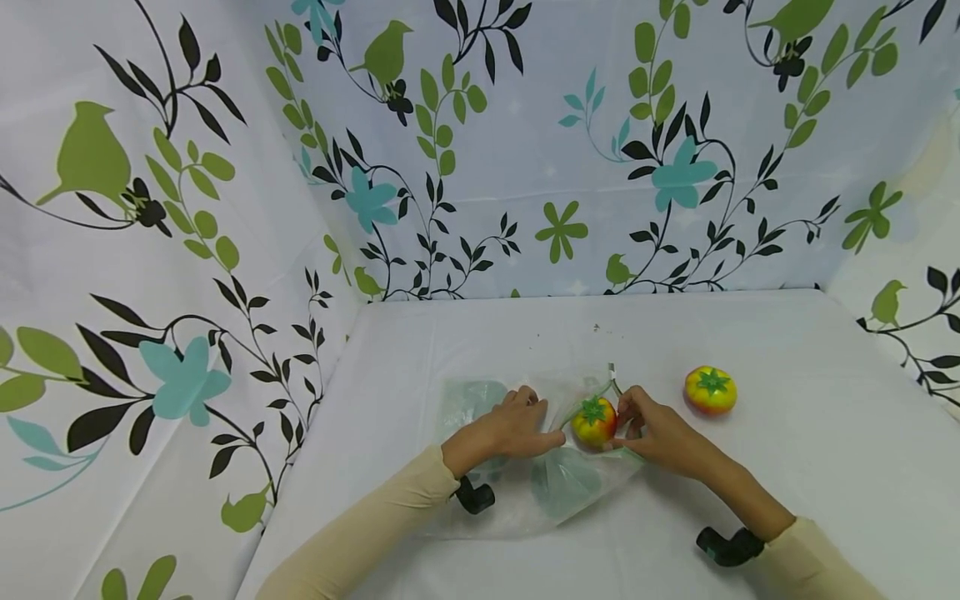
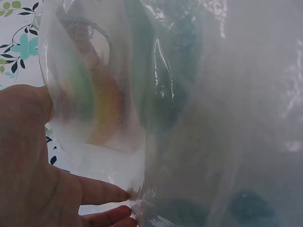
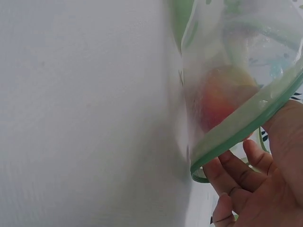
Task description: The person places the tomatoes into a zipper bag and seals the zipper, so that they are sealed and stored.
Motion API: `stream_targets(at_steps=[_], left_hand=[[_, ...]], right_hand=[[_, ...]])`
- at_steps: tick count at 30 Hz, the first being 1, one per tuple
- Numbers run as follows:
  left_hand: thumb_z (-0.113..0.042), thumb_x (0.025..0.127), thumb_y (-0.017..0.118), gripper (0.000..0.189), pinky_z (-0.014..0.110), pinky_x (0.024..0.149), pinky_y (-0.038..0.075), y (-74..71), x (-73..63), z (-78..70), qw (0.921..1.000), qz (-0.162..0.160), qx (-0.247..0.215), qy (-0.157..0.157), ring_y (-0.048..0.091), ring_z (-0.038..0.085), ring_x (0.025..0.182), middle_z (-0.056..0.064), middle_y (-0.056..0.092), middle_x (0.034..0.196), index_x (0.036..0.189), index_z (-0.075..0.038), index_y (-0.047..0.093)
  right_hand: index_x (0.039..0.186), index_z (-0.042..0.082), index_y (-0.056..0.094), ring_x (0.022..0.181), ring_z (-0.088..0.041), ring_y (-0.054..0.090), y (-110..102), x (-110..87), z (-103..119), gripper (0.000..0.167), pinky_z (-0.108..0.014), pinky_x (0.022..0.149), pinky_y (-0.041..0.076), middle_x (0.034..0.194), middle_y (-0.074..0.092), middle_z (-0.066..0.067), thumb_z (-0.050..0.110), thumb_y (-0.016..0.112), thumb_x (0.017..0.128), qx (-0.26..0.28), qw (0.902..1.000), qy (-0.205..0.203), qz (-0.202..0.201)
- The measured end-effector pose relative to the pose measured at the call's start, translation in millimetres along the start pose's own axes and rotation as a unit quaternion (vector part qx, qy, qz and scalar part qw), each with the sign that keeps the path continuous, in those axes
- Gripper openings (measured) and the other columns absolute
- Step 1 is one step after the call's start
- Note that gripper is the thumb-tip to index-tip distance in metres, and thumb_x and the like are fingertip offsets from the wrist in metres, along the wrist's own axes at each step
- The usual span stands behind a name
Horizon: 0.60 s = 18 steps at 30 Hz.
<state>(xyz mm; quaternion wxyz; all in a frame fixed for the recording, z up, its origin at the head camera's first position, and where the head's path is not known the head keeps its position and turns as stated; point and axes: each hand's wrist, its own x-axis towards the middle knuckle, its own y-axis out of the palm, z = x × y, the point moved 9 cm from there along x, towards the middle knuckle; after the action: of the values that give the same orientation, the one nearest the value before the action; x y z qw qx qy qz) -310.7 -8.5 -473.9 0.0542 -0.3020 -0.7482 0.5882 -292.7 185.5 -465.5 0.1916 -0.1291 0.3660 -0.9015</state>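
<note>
A clear plastic zip bag with a green edge lies on the white table. At its mouth is a red-and-yellow toy tomato with a green leafy top. My right hand grips the tomato from its right side, thumb low and fingers higher. In the right wrist view the tomato shows through the plastic, beside the bag's green zip edge. On the bag's left part rests my left hand, thumb stretched toward the mouth. In the left wrist view its fingers are straight against the plastic.
A second toy tomato sits on the table to the right of the bag, beyond my right hand. Patterned cloth with leaves and birds hangs along the back and sides. Teal patches show on the bag.
</note>
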Motion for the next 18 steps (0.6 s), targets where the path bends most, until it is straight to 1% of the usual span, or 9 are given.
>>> stream_targets(at_steps=[5, 8, 13, 18], left_hand=[[-0.059, 0.101, 0.039, 0.077, 0.051, 0.111, 0.042, 0.1, 0.3, 0.6, 1.0000, 0.000, 0.003, -0.004, 0.041, 0.030, 0.141, 0.013, 0.039, 0.156, 0.158, -0.008, 0.047], [-0.058, 0.101, 0.040, 0.077, 0.051, 0.111, 0.042, 1.0, 1.1, 0.8, 1.0000, -0.001, 0.000, -0.004, 0.041, 0.030, 0.140, 0.013, 0.040, 0.156, 0.158, -0.008, 0.047], [-0.059, 0.100, 0.040, 0.078, 0.050, 0.112, 0.041, 2.2, 1.4, 1.7, 0.9999, 0.001, -0.007, -0.008, 0.040, 0.029, 0.142, 0.012, 0.039, 0.158, 0.159, -0.009, 0.046], [-0.060, 0.099, 0.041, 0.080, 0.050, 0.113, 0.042, 1.3, 1.7, 1.7, 0.9999, -0.005, -0.007, -0.007, 0.041, 0.029, 0.141, 0.012, 0.040, 0.157, 0.160, -0.009, 0.045]], right_hand=[[0.111, 0.008, 0.054, 0.089, -0.017, 0.062, 0.7, 1.2, -1.0, 0.044, -0.020, 0.077, 0.055, 0.101, 0.063, -0.004, 0.025, 0.087, 0.088, 0.005, 0.9998, 0.016, -0.008], [0.107, 0.010, 0.058, 0.089, -0.017, 0.062, 1.3, 1.4, -0.4, 0.038, -0.020, 0.076, 0.055, 0.098, 0.064, -0.002, 0.022, 0.088, 0.088, 0.004, 0.9996, 0.020, -0.017], [0.097, 0.015, 0.063, 0.088, -0.015, 0.061, 0.2, -0.2, 5.2, 0.025, -0.022, 0.078, 0.054, 0.091, 0.066, 0.004, 0.014, 0.087, 0.088, 0.001, 0.9990, 0.001, -0.044], [0.094, 0.016, 0.066, 0.087, -0.011, 0.061, 0.9, -1.0, 8.3, 0.018, -0.022, 0.077, 0.053, 0.090, 0.067, 0.007, 0.011, 0.082, 0.092, 0.008, 0.9987, -0.007, -0.051]])
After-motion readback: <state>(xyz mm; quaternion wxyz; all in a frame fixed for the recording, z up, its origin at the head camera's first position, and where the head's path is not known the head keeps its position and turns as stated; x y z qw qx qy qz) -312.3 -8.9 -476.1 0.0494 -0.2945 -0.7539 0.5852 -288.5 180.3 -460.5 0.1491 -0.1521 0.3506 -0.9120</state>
